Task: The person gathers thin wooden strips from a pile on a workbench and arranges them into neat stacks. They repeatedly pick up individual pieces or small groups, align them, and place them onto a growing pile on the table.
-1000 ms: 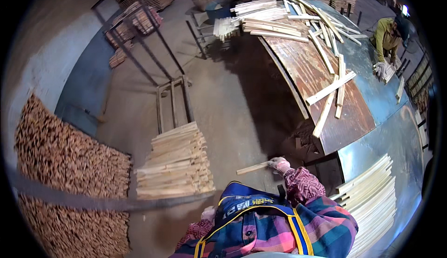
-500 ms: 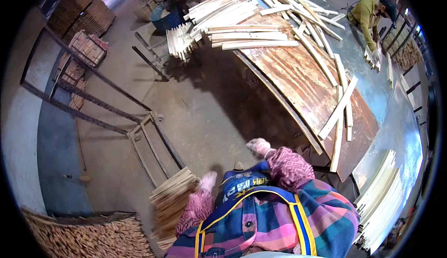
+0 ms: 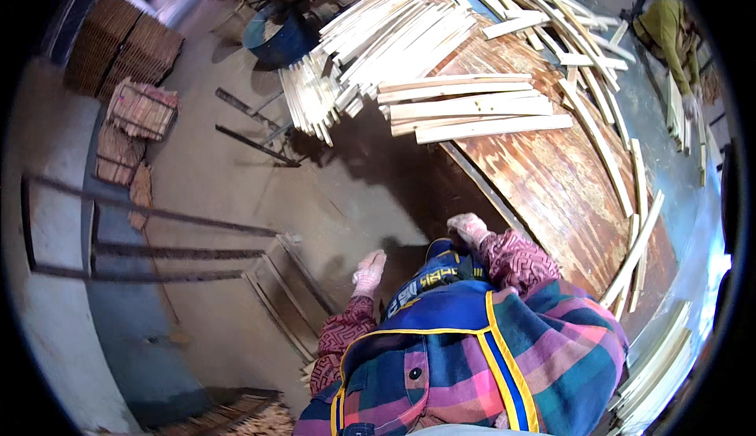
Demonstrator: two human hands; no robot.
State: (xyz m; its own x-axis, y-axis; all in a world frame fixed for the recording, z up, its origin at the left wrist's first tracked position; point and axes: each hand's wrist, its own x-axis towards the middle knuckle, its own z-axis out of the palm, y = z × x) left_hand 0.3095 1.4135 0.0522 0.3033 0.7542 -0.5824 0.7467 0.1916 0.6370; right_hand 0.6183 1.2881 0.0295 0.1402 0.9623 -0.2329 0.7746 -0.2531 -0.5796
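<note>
Since a moment ago both hands have let go of the slat and come up bare.

The right hand, gloved, grip loose and holding nothing, hovers just beside the brown desk edge; the pale wooden slats lie well ahead of it. The left hand, open and unladen, hangs over bare concrete floor, with a metal frame to its left.

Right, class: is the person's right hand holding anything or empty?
Empty. The right hand is gloved and hangs free beside the brown table, with no slat in it.
</note>
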